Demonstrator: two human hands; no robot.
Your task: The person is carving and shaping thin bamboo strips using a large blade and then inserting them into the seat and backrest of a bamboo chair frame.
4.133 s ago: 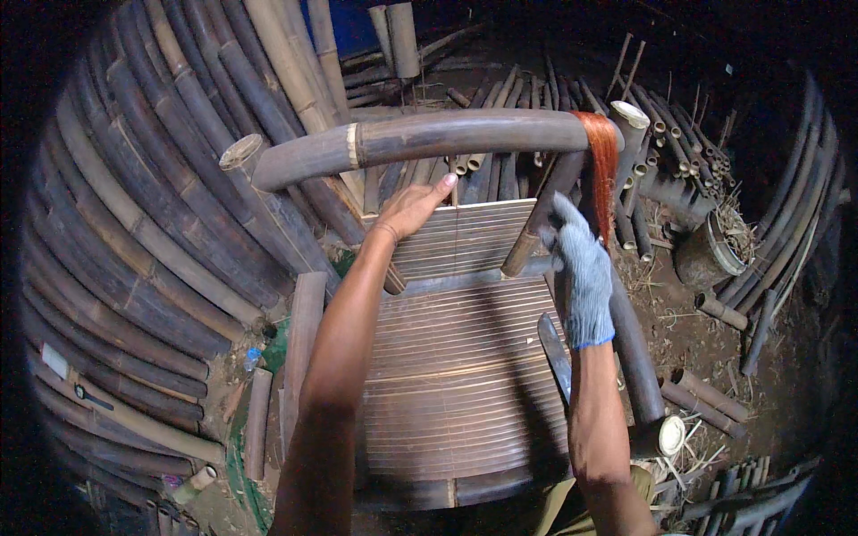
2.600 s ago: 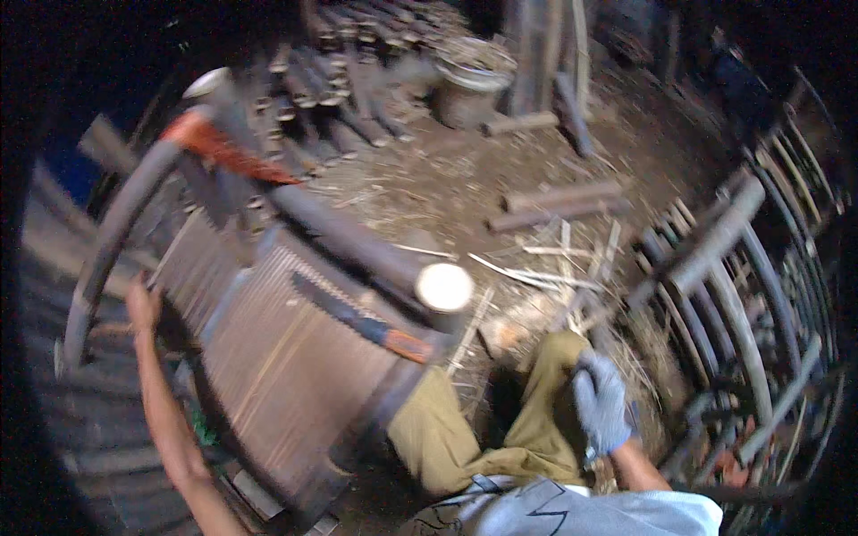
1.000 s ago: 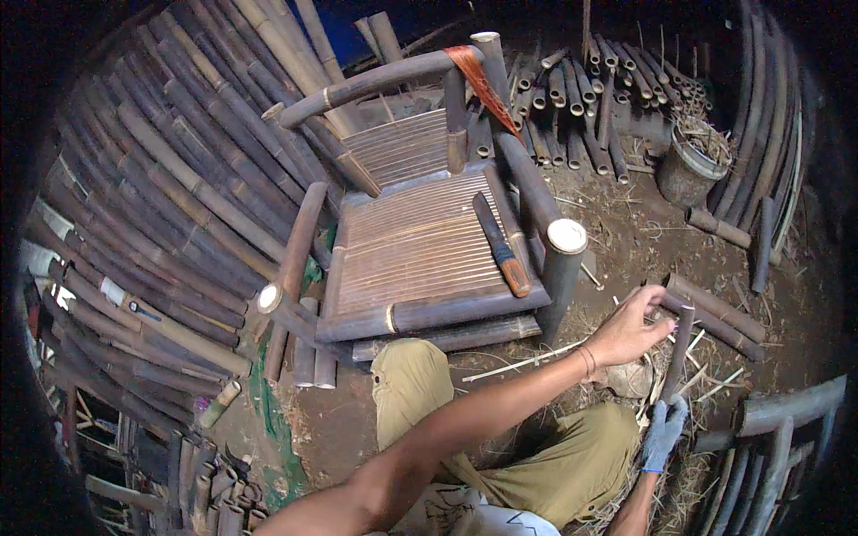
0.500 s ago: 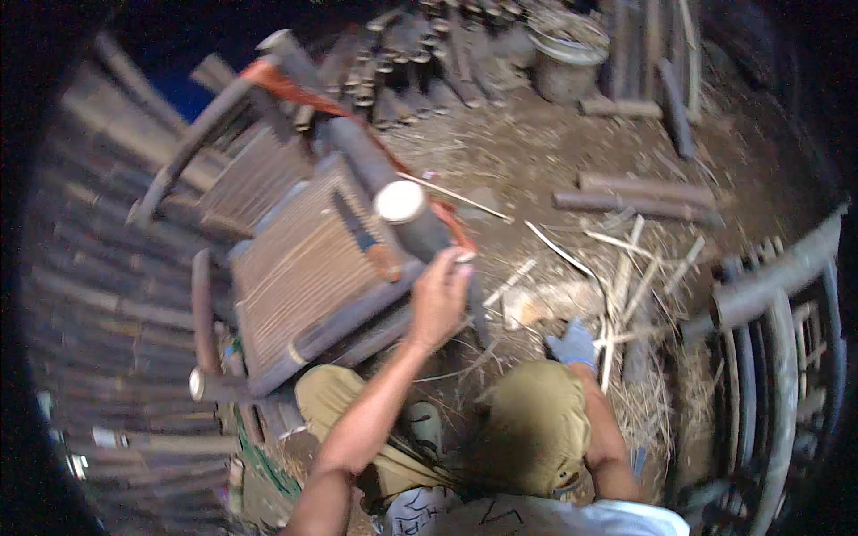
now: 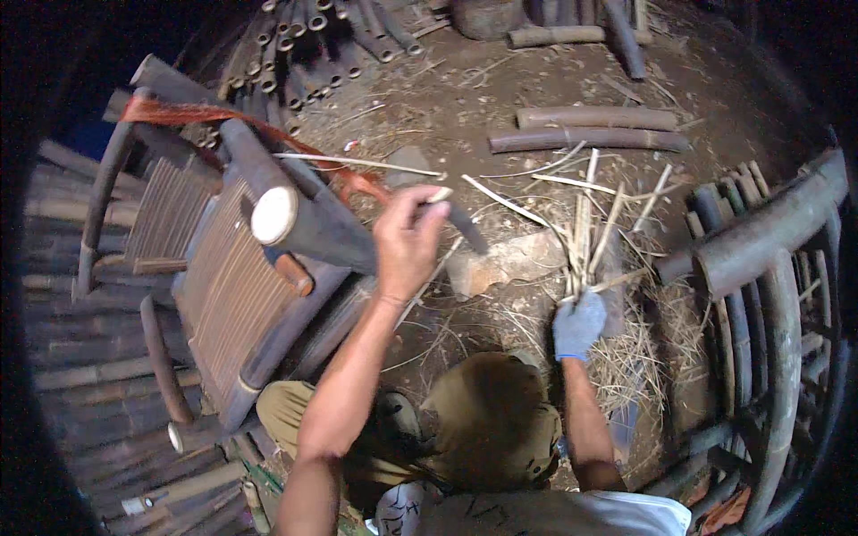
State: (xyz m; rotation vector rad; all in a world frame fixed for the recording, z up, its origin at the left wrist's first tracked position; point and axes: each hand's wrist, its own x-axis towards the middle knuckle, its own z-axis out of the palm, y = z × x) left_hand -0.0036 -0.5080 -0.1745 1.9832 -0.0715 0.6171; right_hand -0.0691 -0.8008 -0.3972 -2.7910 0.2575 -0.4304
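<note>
My left hand (image 5: 409,241), bare, is raised beside the front of a bamboo chair. Its fingers are closed on a dark, narrow piece (image 5: 470,233) with a pale end; its kind is not clear. My right hand (image 5: 579,327), in a grey-blue glove, is low on the right. Its fingers close round the near ends of several pale bamboo strips (image 5: 583,234), which fan out away from me. On the slatted seat (image 5: 219,286) of the chair lies a knife with a wooden handle (image 5: 293,273); the thick armrest (image 5: 308,219) partly hides its blade.
Orange cloth (image 5: 192,112) is tied along the chair. A pale block (image 5: 509,261) lies between my hands. Two bamboo lengths (image 5: 590,138) rest farther off. A bamboo frame (image 5: 778,304) stands at right, stacked bamboo poles (image 5: 304,54) at far left. Shavings (image 5: 639,362) cover ground near my glove.
The view has shifted right. My left hand has moved off the chair's front corner with the dark piece in it. My gloved hand has moved forward onto the strips' near ends.
</note>
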